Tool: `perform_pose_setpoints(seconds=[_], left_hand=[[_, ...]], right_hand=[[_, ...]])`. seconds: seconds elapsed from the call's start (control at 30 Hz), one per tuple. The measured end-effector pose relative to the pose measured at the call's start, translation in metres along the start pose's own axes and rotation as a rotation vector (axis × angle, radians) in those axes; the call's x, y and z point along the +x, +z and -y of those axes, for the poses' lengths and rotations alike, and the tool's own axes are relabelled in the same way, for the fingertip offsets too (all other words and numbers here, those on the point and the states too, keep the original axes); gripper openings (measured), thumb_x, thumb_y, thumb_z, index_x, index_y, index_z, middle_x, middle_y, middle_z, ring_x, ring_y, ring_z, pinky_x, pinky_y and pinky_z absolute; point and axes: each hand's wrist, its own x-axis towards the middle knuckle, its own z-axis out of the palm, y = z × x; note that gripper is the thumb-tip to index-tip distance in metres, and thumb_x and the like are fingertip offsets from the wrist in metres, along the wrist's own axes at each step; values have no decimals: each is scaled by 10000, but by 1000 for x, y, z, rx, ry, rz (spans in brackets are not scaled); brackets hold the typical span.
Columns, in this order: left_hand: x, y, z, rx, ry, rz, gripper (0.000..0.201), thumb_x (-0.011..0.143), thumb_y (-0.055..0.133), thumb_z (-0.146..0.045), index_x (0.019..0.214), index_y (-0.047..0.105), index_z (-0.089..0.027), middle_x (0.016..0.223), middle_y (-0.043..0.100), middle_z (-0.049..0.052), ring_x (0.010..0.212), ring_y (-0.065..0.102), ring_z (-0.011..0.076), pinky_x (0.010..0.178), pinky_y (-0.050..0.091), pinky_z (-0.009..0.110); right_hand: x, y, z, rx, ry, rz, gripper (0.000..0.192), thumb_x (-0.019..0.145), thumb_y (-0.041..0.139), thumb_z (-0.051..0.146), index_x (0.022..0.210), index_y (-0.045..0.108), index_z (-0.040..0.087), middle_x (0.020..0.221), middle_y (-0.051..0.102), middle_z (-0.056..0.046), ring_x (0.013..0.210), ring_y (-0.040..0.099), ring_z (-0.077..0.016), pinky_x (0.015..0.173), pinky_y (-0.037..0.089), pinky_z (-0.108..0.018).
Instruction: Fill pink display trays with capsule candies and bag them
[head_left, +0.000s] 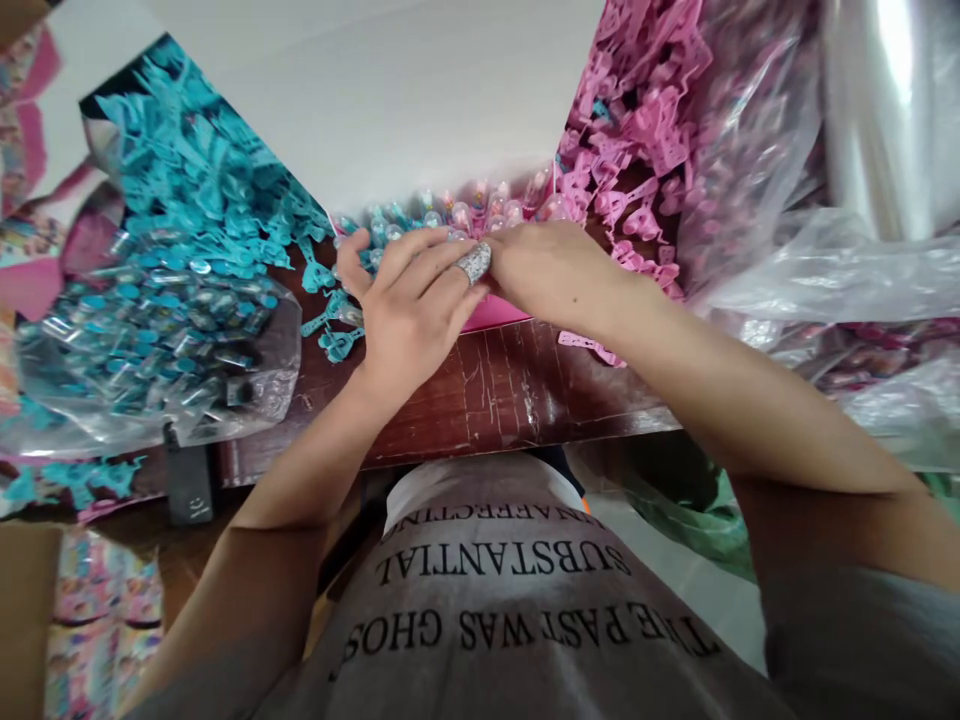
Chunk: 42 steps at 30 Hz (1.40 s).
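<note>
On brown surface (510,385), left hand (409,310) and right hand (551,270) pinching row of small toys (450,215); light, slippery, probably best held by sides.

Under your fingers (420,250) lies a pink card (499,312), flat on the dark red worktop (495,390), mostly covered. Just beyond it runs a row of small clear-domed toys (457,212), blue then pink.
</note>
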Motion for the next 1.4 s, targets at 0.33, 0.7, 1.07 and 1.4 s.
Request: perform_pose_setpoints(seconds=[0.33,0.7,1.07,1.4], left_hand=[[1,-7,0,21,32,-12,290,1049,696,-508,912,719,-254,1038,815,40,1245,682,305,1166,395,571],[6,-5,36,36,58,44,295,1095,576,-526,1033,711,-271,1330,797,61,1440,614,337,1276,230,624],[19,2,21,64,-13,67,360,1061,624,-485,767,652,-279,1078,794,28,1256,650,341,1168,320,712],[-4,27,-49,-57,206,40,88,1037,666,-359,987,711,-303,1273,779,37,1248,664,355,1114,433,666]], right_hand=[[-2,17,-13,16,-186,-166,389,1111,361,160,1255,721,129,1218,769,-156,1120,713,-293,881,510,-409],[12,34,-11,-87,-155,-184,278,1085,480,187,1175,741,153,1026,804,-135,918,740,-268,710,496,-362],[-2,61,-11,216,72,-553,268,1125,478,319,1270,679,215,1340,689,-127,1191,680,-300,938,598,-413],[-69,76,-31,323,127,-666,449,1147,410,367,1539,600,258,1538,628,-123,1457,546,-279,1236,484,-515]])
